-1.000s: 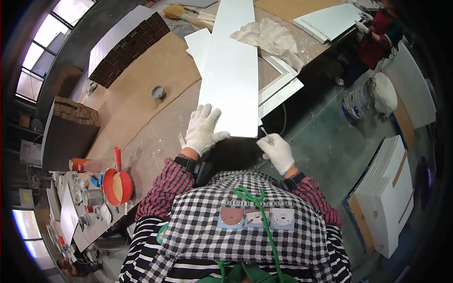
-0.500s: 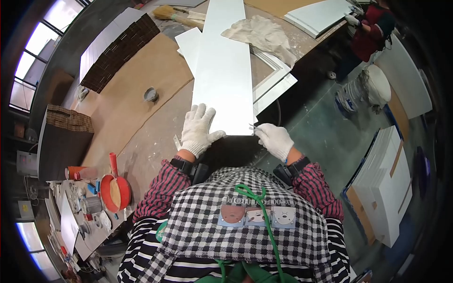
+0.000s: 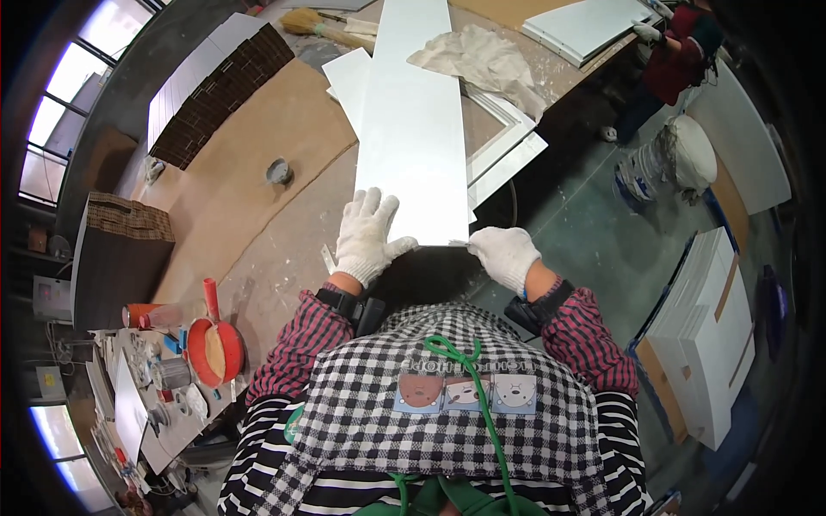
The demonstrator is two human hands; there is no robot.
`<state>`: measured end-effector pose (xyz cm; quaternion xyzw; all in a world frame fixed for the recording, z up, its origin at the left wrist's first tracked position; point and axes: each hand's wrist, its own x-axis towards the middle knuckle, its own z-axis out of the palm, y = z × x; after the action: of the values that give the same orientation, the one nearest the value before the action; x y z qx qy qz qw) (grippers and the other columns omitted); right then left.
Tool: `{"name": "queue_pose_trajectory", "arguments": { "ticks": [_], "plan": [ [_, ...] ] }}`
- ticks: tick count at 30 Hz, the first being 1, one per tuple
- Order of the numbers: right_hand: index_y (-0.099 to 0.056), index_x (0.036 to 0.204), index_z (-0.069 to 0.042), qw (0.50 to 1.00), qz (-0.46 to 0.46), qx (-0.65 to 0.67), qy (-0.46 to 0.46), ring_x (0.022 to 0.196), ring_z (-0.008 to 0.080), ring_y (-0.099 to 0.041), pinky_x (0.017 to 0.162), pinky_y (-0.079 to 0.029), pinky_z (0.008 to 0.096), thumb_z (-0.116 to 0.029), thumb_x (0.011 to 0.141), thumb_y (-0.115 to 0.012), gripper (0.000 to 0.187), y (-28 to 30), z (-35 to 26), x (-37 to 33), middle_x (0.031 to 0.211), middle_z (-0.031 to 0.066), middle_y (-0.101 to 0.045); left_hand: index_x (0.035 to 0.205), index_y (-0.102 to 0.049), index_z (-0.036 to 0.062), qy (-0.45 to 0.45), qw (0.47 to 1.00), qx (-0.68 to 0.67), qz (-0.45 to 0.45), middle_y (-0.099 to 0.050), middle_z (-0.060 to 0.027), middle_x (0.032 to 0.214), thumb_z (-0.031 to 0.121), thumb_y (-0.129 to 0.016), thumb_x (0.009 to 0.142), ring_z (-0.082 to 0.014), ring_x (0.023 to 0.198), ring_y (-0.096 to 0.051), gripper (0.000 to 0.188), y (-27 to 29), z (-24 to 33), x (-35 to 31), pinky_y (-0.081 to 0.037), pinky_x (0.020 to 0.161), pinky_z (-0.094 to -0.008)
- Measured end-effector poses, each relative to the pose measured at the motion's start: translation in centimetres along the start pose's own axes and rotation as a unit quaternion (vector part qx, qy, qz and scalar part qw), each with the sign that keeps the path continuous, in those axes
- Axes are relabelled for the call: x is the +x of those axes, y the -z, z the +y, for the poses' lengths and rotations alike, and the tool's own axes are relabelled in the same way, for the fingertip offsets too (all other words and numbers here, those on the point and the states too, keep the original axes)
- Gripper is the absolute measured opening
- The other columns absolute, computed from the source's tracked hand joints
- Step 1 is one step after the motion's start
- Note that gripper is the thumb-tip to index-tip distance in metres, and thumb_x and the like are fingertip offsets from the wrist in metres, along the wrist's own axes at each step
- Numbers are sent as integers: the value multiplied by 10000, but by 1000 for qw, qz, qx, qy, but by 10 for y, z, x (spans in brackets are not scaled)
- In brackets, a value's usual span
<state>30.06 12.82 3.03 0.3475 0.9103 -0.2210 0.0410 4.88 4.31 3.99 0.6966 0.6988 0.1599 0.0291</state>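
Note:
A long white panel [image 3: 411,163] lies lengthwise in front of me, its near end at the edge of the worktable. My left hand [image 3: 365,236], in a white knit glove, rests at the panel's near left corner with fingers spread. At the near right corner, my gloved right hand [image 3: 505,256] is closed around a small thin metal tool [image 3: 459,243]. The tool's grey tip touches the panel's end edge; the rest is hidden in the fingers, and its exact kind is unclear.
Crumpled paper [image 3: 486,62] and white frame pieces [image 3: 508,161] lie beside the panel. A small grey cup [image 3: 279,172] stands on the table. At the left is a red pan [image 3: 215,353]; at the right, stacked white panels [image 3: 701,331]. Another person [image 3: 675,69] works at the far right.
My right hand has turned slightly, and the metal tool's tip has moved from beside the panel's right edge onto its near end. My left hand has stayed on the panel.

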Motion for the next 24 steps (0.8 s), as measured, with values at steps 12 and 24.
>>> {"name": "queue_pose_trajectory", "arguments": {
  "ticks": [12,24],
  "plan": [
    [-712,1005,-96,999,-22,-28,-1,897,357,-691,772,-545,463,-213,936,-557,206,-2,-2,-5,972,155,-709,1185,-575,77,1,1000,-4,-4,-510,-139,1171,400,-818,700,-355,1155,-461,631,0,0,0,-400,997,-456],
    [-705,986,-95,998,22,56,-19,890,377,-689,771,-539,484,-252,968,-541,228,-8,-1,-7,975,163,-708,1188,-574,65,-10,1000,14,2,-511,-141,1153,450,-801,710,-354,1146,-463,654,-1,-2,-1,-402,988,-457]
  ]
}}
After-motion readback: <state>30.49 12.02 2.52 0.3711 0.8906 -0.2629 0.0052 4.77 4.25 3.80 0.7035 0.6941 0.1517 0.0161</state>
